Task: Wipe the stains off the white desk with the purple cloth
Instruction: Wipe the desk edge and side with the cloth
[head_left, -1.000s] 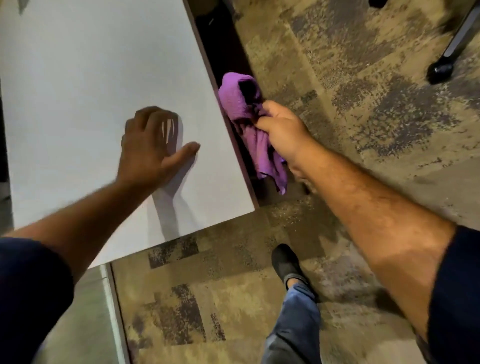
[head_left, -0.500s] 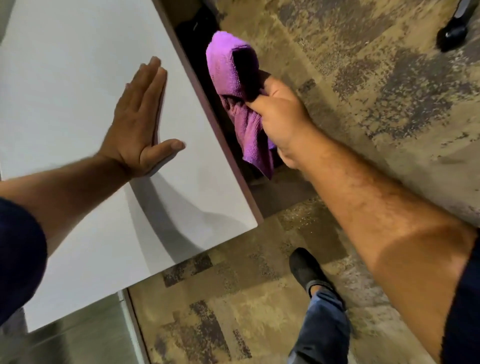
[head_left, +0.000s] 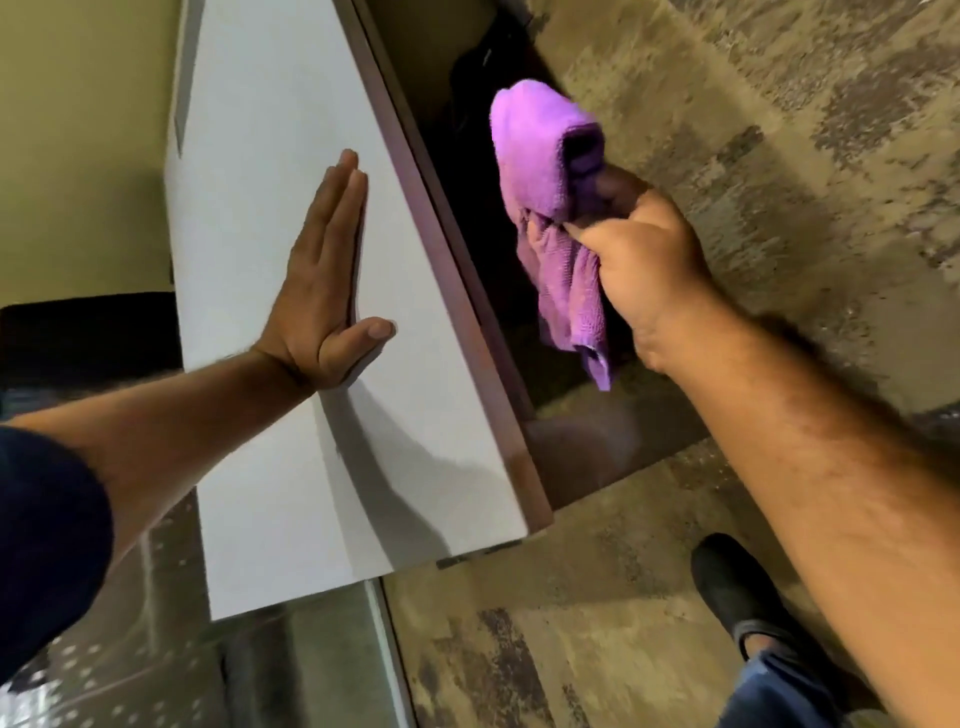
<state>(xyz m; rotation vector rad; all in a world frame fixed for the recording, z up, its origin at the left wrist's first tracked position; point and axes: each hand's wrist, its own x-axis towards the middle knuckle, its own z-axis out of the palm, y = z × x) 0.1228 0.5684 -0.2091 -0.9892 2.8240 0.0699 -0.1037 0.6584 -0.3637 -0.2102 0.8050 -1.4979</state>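
The white desk (head_left: 270, 130) runs from the lower middle up to the top of the view, with a brown right edge. My left hand (head_left: 324, 280) lies flat on its surface, fingers straight and together, thumb out to the right. My right hand (head_left: 644, 270) is off the desk to the right, above the floor, shut on the bunched purple cloth (head_left: 545, 161). One fold of the cloth stands up above my fist and a loose end hangs below it. The cloth does not touch the desk. I see no stains on the visible desk surface.
Patterned brown carpet (head_left: 753, 104) covers the floor to the right and below. A dark gap (head_left: 467, 156) lies under the desk's right edge. My black shoe (head_left: 737, 587) and a blue trouser leg are at the lower right. A grey surface (head_left: 130, 649) sits at the lower left.
My left hand went from curled to flat on the desk. My right hand lifted the cloth higher beside the desk edge. The view tilted, so the desk now looks narrower.
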